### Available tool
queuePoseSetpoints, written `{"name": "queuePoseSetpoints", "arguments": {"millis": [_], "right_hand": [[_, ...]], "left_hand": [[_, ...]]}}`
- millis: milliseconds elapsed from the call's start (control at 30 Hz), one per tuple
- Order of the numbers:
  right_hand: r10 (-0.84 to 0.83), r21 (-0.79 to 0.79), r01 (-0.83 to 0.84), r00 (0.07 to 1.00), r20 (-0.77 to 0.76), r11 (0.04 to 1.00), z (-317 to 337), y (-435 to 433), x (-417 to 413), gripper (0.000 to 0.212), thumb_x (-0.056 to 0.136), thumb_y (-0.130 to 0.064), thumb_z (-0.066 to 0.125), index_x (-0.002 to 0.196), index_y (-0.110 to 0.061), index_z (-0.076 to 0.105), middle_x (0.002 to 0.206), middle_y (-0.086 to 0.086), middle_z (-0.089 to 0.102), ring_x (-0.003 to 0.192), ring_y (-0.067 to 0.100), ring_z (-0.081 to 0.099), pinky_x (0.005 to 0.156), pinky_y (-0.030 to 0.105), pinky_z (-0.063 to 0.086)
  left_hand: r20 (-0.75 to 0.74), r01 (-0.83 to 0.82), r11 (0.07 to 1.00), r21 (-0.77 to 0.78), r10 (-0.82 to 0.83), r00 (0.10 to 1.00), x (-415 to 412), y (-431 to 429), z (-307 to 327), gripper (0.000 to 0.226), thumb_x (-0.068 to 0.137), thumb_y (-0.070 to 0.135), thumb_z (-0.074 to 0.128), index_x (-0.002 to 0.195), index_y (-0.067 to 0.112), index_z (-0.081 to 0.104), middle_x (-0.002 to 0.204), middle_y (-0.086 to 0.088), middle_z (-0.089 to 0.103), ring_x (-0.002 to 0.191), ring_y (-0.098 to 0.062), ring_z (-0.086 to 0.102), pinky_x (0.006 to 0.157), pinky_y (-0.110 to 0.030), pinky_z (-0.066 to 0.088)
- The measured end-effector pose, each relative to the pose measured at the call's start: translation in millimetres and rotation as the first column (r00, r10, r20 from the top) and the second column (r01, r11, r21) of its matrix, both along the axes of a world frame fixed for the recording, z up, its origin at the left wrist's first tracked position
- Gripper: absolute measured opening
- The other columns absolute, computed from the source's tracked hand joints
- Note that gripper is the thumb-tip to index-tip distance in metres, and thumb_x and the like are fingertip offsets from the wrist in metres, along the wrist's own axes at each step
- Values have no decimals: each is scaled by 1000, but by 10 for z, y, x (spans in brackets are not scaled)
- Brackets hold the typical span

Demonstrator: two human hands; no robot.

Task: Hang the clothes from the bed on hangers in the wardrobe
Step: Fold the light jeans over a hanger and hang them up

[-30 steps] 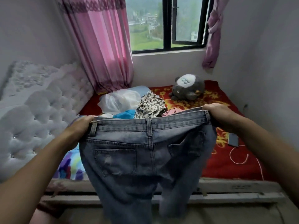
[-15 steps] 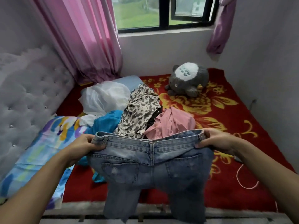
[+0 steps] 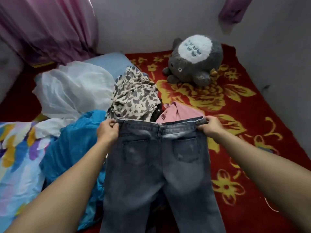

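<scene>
Over the bed (image 3: 252,118), a pair of jeans (image 3: 159,165) is held up by its waistband, stretched flat between two bare hands, with the legs hanging down toward the near edge. The denim is a washed grey-blue, faded paler across the seat and thighs. The back faces the camera: two patch pockets, each with a small worn or scuffed patch, a centre seam and a belt loop at mid-waist. The left hand (image 3: 107,132) grips the left end of the waistband, its fingers (image 3: 111,126) curled around the cloth. The right hand (image 3: 210,126) pinches the right end the same way, fingers folded over the band.

Just behind the waistband lies a pile of clothes: a leopard-print garment (image 3: 134,100), a pink garment (image 3: 176,113) and a bright blue garment (image 3: 70,148) to the left, partly under the jeans. Farther left sits a white sheer cloth (image 3: 72,91). A grey plush toy (image 3: 193,61) rests on the red flowered blanket near the wall.
</scene>
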State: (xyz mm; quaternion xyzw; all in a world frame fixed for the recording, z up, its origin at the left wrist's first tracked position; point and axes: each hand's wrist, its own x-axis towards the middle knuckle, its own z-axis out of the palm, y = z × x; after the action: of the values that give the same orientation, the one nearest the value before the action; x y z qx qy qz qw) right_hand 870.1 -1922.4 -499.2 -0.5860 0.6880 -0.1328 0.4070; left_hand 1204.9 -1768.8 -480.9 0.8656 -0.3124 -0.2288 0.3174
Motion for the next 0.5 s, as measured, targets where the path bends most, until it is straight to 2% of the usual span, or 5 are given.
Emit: {"name": "queuePoseSetpoints", "arguments": {"millis": [67, 167, 333, 400, 500], "right_hand": [[-100, -22, 101, 995, 23, 995, -284, -209, 94, 35, 77, -13, 77, 108, -19, 62, 108, 5, 67, 98, 26, 62, 89, 42, 53], [-136, 3, 136, 990, -22, 991, -672, -151, 14, 55, 76, -7, 77, 127, -10, 56, 119, 10, 63, 106, 27, 60, 94, 41, 50], [-160, 233, 206, 966, -203, 950, -1418, 643, -626, 52, 74, -13, 80, 122, -7, 60, 115, 14, 66, 105, 30, 62, 90, 39, 50], [-153, 325, 228, 959, -239, 918, -1674, 921, -920, 52, 73, -12, 81, 121, -5, 60, 112, 15, 66, 101, 28, 62, 88, 38, 50], [-111, 444, 225, 957, -269, 867, -1987, 1294, -1311, 51, 71, -15, 82, 116, -9, 60, 110, 11, 66, 97, 25, 61, 82, 33, 49]], "left_hand": [[-1, -53, 998, -16, 53, 999, 18, -174, -252, 27, 89, 22, 60, 113, 10, 63, 108, -15, 67, 102, -34, 61, 91, -40, 48], [16, -14, 999, 37, 13, 1000, -181, -87, -648, 25, 88, 19, 60, 111, 10, 63, 101, -12, 68, 96, -31, 62, 86, -36, 49], [-134, 285, 937, 200, -262, 956, -876, 66, -1241, 17, 83, 16, 63, 99, 12, 67, 89, -9, 71, 89, -28, 66, 79, -35, 52], [-100, 419, 886, 201, -407, 908, -1158, -86, -1381, 16, 84, 18, 62, 99, 14, 68, 94, -7, 71, 92, -26, 65, 81, -35, 51], [6, 629, 757, 175, -640, 768, -1660, -454, -1489, 20, 89, 20, 55, 107, 20, 65, 106, -3, 62, 98, -26, 61, 81, -39, 51]]}}
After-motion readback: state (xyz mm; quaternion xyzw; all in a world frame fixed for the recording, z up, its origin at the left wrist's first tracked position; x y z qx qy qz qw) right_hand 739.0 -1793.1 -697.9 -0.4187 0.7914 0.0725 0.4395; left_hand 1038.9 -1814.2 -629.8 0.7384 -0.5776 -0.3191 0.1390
